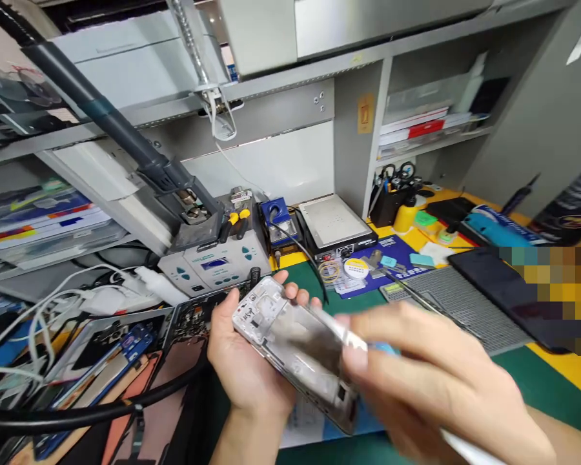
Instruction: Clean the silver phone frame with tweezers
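Note:
My left hand [252,368] grips a bare phone frame [295,345], fingers round its far side and thumb along the near edge. The frame is tilted, its inner side facing up, with a lighter section at the upper left and a dark patch in the middle. Over its right end is my right hand [436,374], blurred by motion. Pinched in its fingers is a white stick-like tool [354,340]; its tip is smeared, and whether it touches the frame I cannot tell. A blue and white sheet [307,423] lies under the frame.
Left: phone parts [135,342], a black hose [77,416] and white cables [43,310]. Behind: a grey rework station [217,261] with yellow-handled pliers and a flat heating plate [336,223]. Right: tweezers [426,300] on a grey mat [445,303], beside a dark phone screen [503,294].

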The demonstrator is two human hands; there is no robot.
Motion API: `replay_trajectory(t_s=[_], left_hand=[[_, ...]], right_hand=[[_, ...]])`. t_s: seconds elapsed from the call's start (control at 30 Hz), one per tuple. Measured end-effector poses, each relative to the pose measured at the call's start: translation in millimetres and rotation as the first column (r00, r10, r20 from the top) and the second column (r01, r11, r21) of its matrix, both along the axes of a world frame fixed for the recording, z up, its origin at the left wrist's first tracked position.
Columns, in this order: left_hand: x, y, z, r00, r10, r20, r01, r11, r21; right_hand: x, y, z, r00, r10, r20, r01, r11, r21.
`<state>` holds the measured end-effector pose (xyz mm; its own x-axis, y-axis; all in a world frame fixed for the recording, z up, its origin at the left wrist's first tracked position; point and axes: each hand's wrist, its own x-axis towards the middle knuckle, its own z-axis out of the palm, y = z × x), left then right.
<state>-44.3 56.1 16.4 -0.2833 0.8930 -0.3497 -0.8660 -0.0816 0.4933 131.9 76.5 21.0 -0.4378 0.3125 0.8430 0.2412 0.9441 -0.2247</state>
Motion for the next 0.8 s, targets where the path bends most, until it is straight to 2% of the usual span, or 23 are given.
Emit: replay_trajectory(t_s=[0.03, 0.07, 0.13, 0.17, 0.23, 0.33, 0.43, 0.5, 0.67, 0.8], left_hand=[[-1.0, 1.4, 0.2, 1.000, 0.021, -0.013, -0.021, 1.000, -0.007], [-2.1, 2.6, 0.4, 0.999, 0.036, -0.022, -0.036, 0.999, -0.007], [-4.6, 4.5, 0.1, 0.999, 0.037, -0.023, -0.036, 0.999, 0.016], [-5.9, 5.3, -0.6, 1.000, 0.025, -0.018, -0.024, 0.999, 0.033], [-8.4, 6.5, -2.6, 1.000, 0.006, -0.003, -0.006, 0.999, 0.045], [-10.6, 8.0, -6.7, 1.000, -0.010, 0.025, 0.008, 0.999, 0.049], [-9.3, 8.5, -10.3, 0.998, -0.053, 0.033, 0.050, 0.996, 0.069], [-6.6, 7.8, -12.6, 0.995, -0.097, 0.029, 0.095, 0.992, 0.079], [3.4, 2.9, -19.6, 0.979, -0.202, 0.030, 0.199, 0.977, 0.081], [10.4, -2.1, -22.6, 0.968, -0.248, 0.041, 0.245, 0.967, 0.076]], right_hand=[[3.3, 10.6, 1.3, 0.997, -0.073, -0.033, 0.074, 0.997, 0.010], [6.5, 22.1, 0.8, 0.975, -0.175, -0.137, 0.182, 0.983, 0.039], [15.4, 44.1, -4.7, 0.934, -0.271, -0.232, 0.288, 0.957, 0.043], [22.0, 52.4, -8.9, 0.924, -0.304, -0.232, 0.320, 0.947, 0.036], [39.1, 60.2, -18.7, 0.930, -0.345, -0.126, 0.348, 0.937, 0.008], [66.6, 51.8, -36.1, 0.938, -0.298, 0.175, 0.302, 0.953, 0.003], [81.7, 35.6, -54.5, 0.856, -0.262, 0.446, 0.292, 0.956, 0.002], [83.0, 29.1, -63.4, 0.789, -0.234, 0.569, 0.294, 0.956, -0.015], [75.5, 25.8, -66.5, 0.660, -0.154, 0.735, 0.321, 0.943, -0.091], [72.6, 20.2, -61.1, 0.662, -0.125, 0.739, 0.388, 0.901, -0.195]])
